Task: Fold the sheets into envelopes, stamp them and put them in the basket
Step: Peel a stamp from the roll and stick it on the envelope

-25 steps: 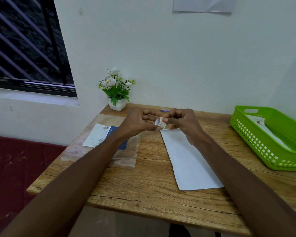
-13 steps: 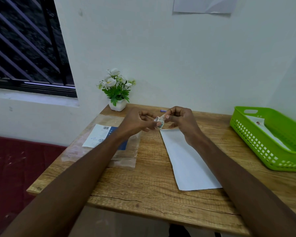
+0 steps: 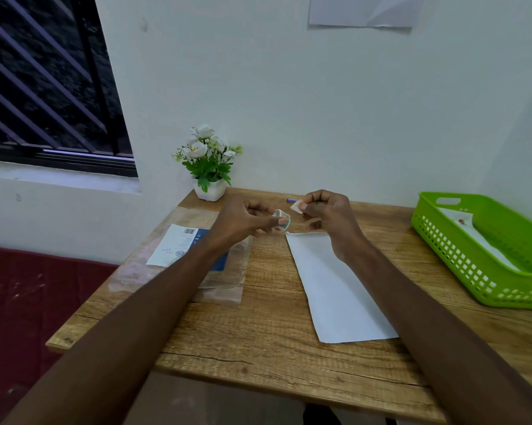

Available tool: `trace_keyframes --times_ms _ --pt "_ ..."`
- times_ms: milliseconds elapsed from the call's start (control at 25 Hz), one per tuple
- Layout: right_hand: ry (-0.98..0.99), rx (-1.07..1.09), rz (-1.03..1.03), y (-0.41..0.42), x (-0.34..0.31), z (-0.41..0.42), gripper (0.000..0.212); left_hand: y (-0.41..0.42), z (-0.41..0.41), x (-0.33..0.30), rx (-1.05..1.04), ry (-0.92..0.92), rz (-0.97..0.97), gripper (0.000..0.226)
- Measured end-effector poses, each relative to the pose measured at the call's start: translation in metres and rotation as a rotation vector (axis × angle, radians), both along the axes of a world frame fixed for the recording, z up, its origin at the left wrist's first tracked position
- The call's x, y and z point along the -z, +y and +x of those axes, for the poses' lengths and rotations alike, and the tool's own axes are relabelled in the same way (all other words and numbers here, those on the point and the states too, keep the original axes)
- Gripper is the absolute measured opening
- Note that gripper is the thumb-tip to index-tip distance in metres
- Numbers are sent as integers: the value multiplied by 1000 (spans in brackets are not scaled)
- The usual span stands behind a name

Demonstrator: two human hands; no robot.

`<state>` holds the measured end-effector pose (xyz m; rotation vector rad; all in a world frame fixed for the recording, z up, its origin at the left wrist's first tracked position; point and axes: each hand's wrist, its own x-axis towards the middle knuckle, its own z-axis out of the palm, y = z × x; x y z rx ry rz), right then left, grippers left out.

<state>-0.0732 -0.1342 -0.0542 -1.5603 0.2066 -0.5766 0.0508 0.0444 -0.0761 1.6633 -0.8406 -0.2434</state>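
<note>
Envelope (image 3: 335, 286), a long white folded sheet, lies flat on the wooden table (image 3: 258, 348), running from near the front edge toward the hands. Well to its right sits the green basket (image 3: 461, 265) with slotted walls; inside it lies another white envelope (image 3: 467, 228) bearing a small reddish mark. Left of the folded sheet a clear plastic bag (image 3: 178, 265) lies flat, holding a white and blue card (image 3: 178, 245) with a barcode and small print too fine to read. At the back by the wall stands a white pot of white flowers (image 3: 208, 167). Above the far end of the folded sheet, the left hand (image 3: 243, 222) pinches a small stamp roll (image 3: 280, 221) between thumb and fingers, while the right hand (image 3: 329, 210), fingers curled, pinches a single stamp (image 3: 297, 207) just beside the roll, apart from it. A blue pen tip (image 3: 291, 200) shows behind the hands.
</note>
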Motion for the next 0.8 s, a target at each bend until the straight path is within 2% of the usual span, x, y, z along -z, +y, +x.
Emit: trace_keyframes --times_ms 160,280,520,800 --pt "61 31 42 3 7 1 16 1 5 3 -28 51 -89 37" --pt "54 64 65 9 8 4 33 1 6 3 -19 80 -129 37" --pt "30 -22 -6 17 9 15 55 3 10 3 -2 275 -200 36" --pt "-40 -19 -196 16 7 31 48 0 8 0 121 517 -201 38"
